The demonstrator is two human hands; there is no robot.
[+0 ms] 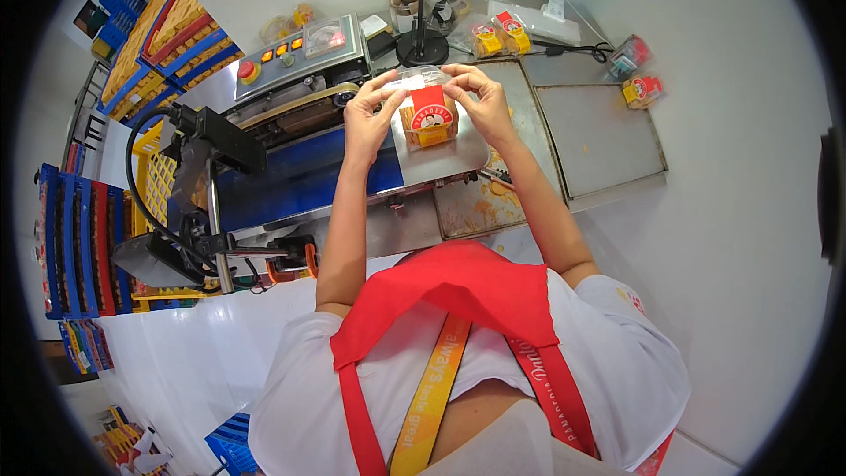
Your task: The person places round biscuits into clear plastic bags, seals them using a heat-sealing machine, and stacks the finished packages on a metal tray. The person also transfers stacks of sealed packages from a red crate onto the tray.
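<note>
Beside a pale wall (pixel 723 88), a metal table (pixel 604 145) adjoins a blue belt (pixel 295 176) ending at a metal plate (pixel 467 154). At that plate, the left hand (pixel 370 113) and right hand (pixel 480 104) pinch the upper edges of a clear pack (pixel 432 122) of brown pieces; whether it touches down is unclear. It looks light, its plastic thin and slippery, its filling probably breakable: best held by the top corners. Stacked crates (pixel 196 54) hold golden-brown goods.

A clear plastic packet of golden-brown baked pieces (pixel 429 116) sits upper centre in the frame, roughly upright. A red-and-yellow paper label (pixel 429 97) with a round emblem covers much of its front, facing the camera; its transparent upper end (pixel 421 77) points toward the frame's top edge.
</note>
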